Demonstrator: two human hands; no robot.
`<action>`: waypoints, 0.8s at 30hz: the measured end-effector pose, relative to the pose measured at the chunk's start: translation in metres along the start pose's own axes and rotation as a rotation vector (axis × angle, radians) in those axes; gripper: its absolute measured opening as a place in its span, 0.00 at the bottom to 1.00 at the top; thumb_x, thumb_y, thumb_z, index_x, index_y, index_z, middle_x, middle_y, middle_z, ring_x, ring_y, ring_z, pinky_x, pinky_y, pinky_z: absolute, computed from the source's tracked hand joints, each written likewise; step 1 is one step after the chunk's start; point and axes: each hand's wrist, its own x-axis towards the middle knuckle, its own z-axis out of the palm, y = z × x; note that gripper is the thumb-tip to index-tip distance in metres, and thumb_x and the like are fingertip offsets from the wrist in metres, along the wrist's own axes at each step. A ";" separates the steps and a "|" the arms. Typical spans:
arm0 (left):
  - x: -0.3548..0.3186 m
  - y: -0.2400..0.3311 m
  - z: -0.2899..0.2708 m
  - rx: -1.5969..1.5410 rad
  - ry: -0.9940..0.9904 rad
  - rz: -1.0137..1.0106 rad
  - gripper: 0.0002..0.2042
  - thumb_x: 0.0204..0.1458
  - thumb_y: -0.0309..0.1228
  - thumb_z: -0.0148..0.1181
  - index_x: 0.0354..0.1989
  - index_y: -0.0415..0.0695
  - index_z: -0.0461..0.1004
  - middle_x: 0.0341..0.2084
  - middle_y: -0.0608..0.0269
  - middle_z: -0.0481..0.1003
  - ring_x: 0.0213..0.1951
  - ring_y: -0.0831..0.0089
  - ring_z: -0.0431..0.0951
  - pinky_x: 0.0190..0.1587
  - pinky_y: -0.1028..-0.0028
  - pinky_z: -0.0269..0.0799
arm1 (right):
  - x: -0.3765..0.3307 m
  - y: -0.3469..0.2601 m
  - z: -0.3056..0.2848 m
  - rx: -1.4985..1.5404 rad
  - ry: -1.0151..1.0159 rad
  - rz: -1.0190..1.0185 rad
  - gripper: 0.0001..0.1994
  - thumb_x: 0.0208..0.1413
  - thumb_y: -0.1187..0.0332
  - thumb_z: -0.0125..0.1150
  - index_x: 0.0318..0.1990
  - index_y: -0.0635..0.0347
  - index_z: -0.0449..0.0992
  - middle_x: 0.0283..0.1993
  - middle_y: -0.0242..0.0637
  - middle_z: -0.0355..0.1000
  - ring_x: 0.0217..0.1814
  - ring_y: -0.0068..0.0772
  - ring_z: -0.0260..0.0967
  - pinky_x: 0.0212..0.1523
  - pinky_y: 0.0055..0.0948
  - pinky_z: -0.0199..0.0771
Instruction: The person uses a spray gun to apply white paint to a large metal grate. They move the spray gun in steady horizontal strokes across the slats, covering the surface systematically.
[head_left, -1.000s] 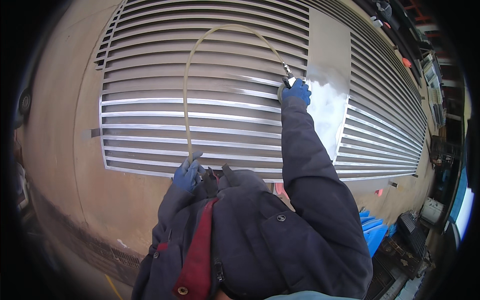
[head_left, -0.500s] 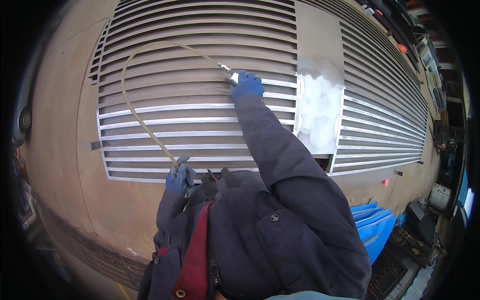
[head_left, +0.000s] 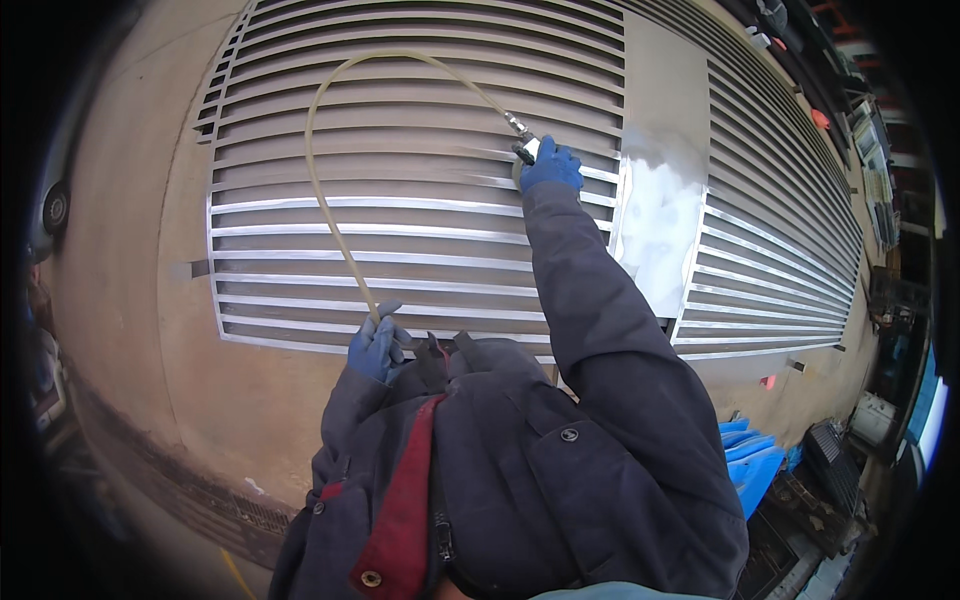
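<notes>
My right hand (head_left: 553,166), in a blue glove, is closed around a spray gun (head_left: 529,149) with a metal fitting at its back. It is held over the slats of a large slatted metal panel (head_left: 400,203) that lies flat. A pale yellow air hose (head_left: 312,150) runs from the gun in a wide loop to my left hand (head_left: 373,346). The left glove is grey-blue, and its fingers are wrapped round the hose close to my jacket. Nearer slats are bright silver; farther ones are dull beige-grey. The gun's nozzle is hidden from view.
Between two slatted sections runs a plain plate (head_left: 662,225), partly coated silver-white. Brown concrete floor (head_left: 120,330) surrounds the panel. Folded blue sheets (head_left: 750,462) lie at lower right, by dark metal pieces (head_left: 838,455). A vehicle wheel (head_left: 56,208) shows at far left.
My right hand and the spray gun have moved right along the slats, leaving brighter silver streaks to their left. The whole view has shifted slightly. My left hand still grips the hose.
</notes>
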 end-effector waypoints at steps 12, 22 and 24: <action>0.002 -0.010 -0.005 -0.062 0.002 -0.015 0.18 0.73 0.35 0.46 0.67 0.46 0.68 0.30 0.69 0.76 0.22 0.88 0.68 0.25 0.86 0.66 | 0.003 -0.012 -0.007 -0.044 -0.096 -0.009 0.28 0.60 0.48 0.64 0.65 0.45 0.69 0.60 0.50 0.70 0.64 0.55 0.69 0.56 0.54 0.77; 0.013 -0.011 -0.011 -0.098 -0.016 -0.006 0.18 0.73 0.36 0.47 0.67 0.46 0.68 0.29 0.67 0.75 0.22 0.88 0.68 0.25 0.85 0.66 | 0.020 -0.002 -0.012 -0.117 -0.062 -0.107 0.28 0.61 0.47 0.62 0.66 0.45 0.70 0.58 0.51 0.72 0.61 0.58 0.71 0.55 0.55 0.77; 0.012 -0.010 -0.010 -0.128 -0.019 -0.035 0.18 0.73 0.35 0.47 0.67 0.46 0.68 0.29 0.68 0.76 0.22 0.88 0.69 0.25 0.86 0.66 | 0.015 -0.009 -0.003 -0.109 -0.065 -0.170 0.28 0.61 0.48 0.63 0.66 0.44 0.70 0.58 0.50 0.72 0.61 0.58 0.71 0.55 0.54 0.77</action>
